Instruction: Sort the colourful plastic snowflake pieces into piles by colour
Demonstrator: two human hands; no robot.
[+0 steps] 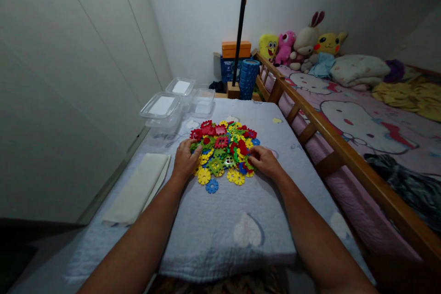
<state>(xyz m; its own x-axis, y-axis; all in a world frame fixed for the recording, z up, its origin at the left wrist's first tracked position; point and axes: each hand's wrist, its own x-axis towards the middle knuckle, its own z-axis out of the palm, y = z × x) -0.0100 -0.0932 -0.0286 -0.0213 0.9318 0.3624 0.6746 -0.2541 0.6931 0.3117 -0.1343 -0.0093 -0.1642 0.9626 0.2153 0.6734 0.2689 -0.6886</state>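
A pile of plastic interlocking building pieces (220, 151) in red, yellow, green and blue lies on the cloth-covered table (213, 225). Some are notched discs, others square frames. At the pile's left edge rests my left hand (186, 160), its fingers apart against the pieces and holding none that I can see. My right hand (265, 161) touches the opposite edge beside red and yellow pieces, with its fingers loosely bent and apart. A blue notched disc (212, 186) and a yellow notched disc (204, 176) lie at the near side of the pile.
Clear plastic boxes, one a lidded box (161, 106), stand at the table's far left. A folded cream cloth (138, 188) lies left of my left forearm. Along the right runs a wooden bed rail (310, 110). A black pole (240, 27) and blue foam roller (248, 80) stand beyond the table.
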